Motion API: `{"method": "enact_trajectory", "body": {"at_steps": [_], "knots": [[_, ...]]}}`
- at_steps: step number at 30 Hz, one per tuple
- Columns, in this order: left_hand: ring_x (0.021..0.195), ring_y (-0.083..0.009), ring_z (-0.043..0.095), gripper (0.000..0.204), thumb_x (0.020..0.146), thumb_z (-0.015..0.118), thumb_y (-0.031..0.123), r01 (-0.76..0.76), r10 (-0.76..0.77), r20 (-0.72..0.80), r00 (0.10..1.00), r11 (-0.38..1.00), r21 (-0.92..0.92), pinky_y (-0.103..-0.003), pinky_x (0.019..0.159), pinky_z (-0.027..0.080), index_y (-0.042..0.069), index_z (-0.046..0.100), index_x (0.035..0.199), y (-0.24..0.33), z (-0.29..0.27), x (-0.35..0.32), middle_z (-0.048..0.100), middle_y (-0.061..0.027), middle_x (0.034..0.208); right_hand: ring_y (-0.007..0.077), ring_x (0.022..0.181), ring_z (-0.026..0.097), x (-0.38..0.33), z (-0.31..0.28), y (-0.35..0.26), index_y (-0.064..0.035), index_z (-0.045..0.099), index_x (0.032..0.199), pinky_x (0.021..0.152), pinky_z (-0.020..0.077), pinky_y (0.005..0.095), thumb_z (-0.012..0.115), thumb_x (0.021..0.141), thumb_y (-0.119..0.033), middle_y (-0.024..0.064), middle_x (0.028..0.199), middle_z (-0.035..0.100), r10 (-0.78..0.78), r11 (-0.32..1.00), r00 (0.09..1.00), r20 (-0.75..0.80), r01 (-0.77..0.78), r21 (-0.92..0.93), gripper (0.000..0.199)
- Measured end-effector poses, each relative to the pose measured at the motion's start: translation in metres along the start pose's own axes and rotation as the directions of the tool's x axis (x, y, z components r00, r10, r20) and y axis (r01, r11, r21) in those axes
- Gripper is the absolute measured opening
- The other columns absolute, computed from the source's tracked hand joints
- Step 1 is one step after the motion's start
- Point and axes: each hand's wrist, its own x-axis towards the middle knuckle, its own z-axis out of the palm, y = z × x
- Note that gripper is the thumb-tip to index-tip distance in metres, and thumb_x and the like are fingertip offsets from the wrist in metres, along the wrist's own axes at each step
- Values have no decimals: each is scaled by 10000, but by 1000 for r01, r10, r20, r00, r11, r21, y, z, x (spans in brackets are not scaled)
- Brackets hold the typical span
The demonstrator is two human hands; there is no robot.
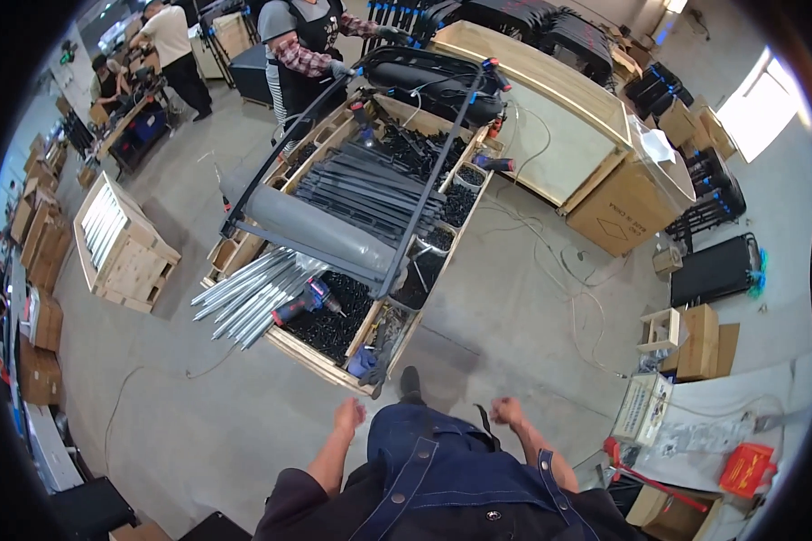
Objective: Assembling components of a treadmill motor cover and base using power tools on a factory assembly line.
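Note:
My left hand (350, 414) is low in front of me, its fingers loosely curled, with nothing seen in it. My right hand (507, 411) is also curled, beside a dark strap (485, 422) that hangs by my blue apron (460, 464); no held thing shows. Ahead stands a wooden parts bench (320, 353), its near corner closest to my left hand. On that corner lies a blue-and-grey glove (363, 362). A cordless drill (320, 293) rests near silver tubes (257, 290) and black small parts (347, 317). A black tubular frame (421, 194) lies across the bench.
A co-worker (307, 54) in gloves holds the frame's far end. Wooden crates stand at left (122, 243) and far right (550, 135). A large cardboard box (618, 212) stands at right. Cables (573, 288) run over the floor. A red-handled tool (645, 473) lies near right.

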Motion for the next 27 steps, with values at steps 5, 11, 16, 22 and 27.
{"method": "enact_trajectory", "body": {"at_steps": [5,11,16,22,27], "knots": [[843,-168,683,621,1057,497,599,-296,305,66,950,948,-116,-322,727,555,36,606,1296,152,135,-40,695,-72,948,188,612,688,110,-28,-167,-42,698,884,535,569,331,653,960,-270,94,742,714,-114,992,992,45,116,-43,245],[970,-156,618,775,1043,430,685,-440,455,-16,890,851,-287,-365,840,544,36,460,1465,255,233,-98,654,-84,1093,269,778,725,220,22,-419,5,713,963,719,562,397,655,947,-196,154,858,743,-748,559,653,117,715,-420,209],[966,-132,575,610,1080,503,543,-521,343,-497,797,807,-279,-331,821,518,3,580,1352,268,311,-99,615,-45,1004,415,1070,641,302,60,-581,-88,670,1165,867,559,502,649,903,-195,163,1132,684,-809,110,415,416,802,-587,284],[688,-20,469,416,1056,636,388,-628,243,-760,603,733,-264,-200,606,375,-24,694,1070,272,316,-76,541,62,786,438,934,563,375,91,-624,-38,478,1080,792,470,553,753,835,-111,207,987,554,-714,-243,58,698,914,-324,375],[681,-35,467,374,1031,678,358,-638,262,-832,488,758,-135,-203,607,360,-13,720,1001,284,312,-67,546,63,776,484,990,637,386,98,-642,-8,491,1147,833,526,532,776,851,-164,254,1031,631,-511,2,274,815,948,-318,440]]}}
